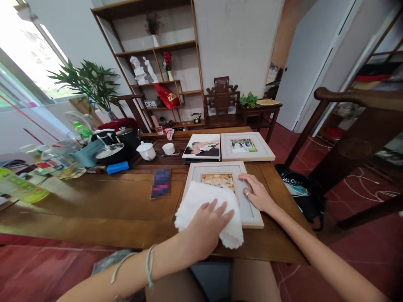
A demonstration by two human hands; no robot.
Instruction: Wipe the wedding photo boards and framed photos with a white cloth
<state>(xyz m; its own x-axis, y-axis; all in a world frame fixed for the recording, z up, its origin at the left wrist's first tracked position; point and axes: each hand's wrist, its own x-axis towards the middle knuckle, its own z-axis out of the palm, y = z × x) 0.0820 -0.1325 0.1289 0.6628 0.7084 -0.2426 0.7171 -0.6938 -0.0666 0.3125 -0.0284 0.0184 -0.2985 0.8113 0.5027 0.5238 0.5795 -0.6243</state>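
Note:
A light wooden picture frame (255, 221) with a pale mat lies flat near the table's front edge. Its small picture (217, 179) shows partly above a white cloth (201, 193), which covers the frame's lower left part and hangs past its near edge. My left hand (209, 226) presses on the cloth from above, fingers bent and somewhat apart, gripping it against the frame. With fingers stretched out, my right hand (256, 193) rests on the frame's right side and wears a ring. What lies under the cloth is hidden.
Behind the frame lie another framed photo (262, 153) and a white-edged photo panel (201, 153). A phone-like dark object (160, 183) is to the left. Farther left are a blue block (117, 167), a lidded white cup (146, 151) and a bottle (23, 186). A wooden chair (346, 138) stands right.

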